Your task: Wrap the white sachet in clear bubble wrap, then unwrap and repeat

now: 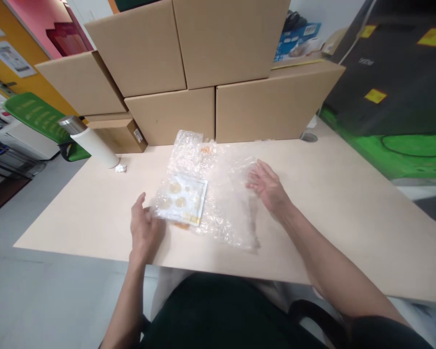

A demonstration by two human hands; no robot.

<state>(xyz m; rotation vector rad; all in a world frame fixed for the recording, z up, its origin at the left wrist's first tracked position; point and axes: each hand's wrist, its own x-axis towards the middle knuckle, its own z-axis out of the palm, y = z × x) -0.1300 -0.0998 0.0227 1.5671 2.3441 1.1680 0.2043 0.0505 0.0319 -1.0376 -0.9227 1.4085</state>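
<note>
A flat, pale square packet printed with yellowish round shapes lies with a sheet of clear bubble wrap on the table. Whether a layer of the wrap covers the packet I cannot tell. At the wrap's left edge is my left hand, its thumb raised away from the fingers, which are partly blurred. My right hand is at the wrap's upper right edge, palm turned inward and fingers loosely apart; its fingertips seem to touch the film. A small orange patch shows below the packet.
Large cardboard boxes are stacked along the back of the pale table. At the left stand a white bottle with a metal cap and a small brown box. A crumpled white scrap lies beside the bottle.
</note>
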